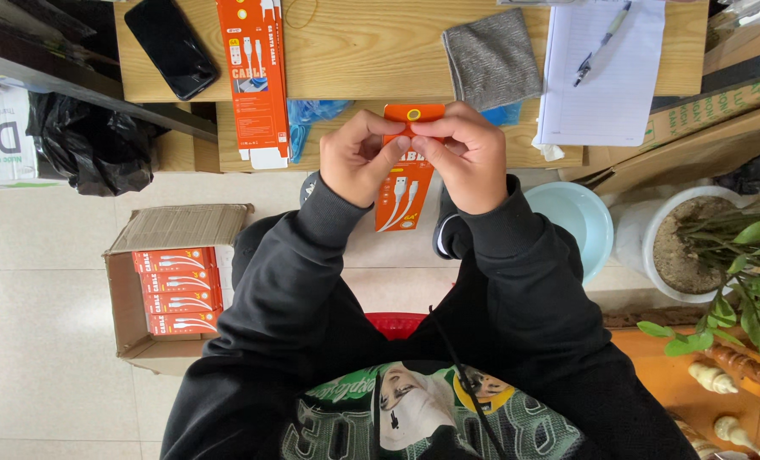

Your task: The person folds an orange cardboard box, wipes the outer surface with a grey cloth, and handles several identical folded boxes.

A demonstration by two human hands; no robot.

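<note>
Right now both hands meet above the person's lap, in front of the wooden bench (371, 51). The left hand (359, 158) and the right hand (465, 158) each pinch the upper end of a slim orange cable box (404, 192), thumbs and forefingers pressed on its top flap beneath the hanging tab, so the box hangs upright and steady while the fingers work at that end. Its lower part dangles free between the wrists. A flattened orange carton (256, 77) lies on the bench within easy reach of the left hand, beside a black phone (171, 47). On the floor to the left, an open cardboard box (175, 290) holds a neat stack of like orange boxes. A grey cloth (492, 58) and a notepad with pen (606, 68) lie further right.
</note>
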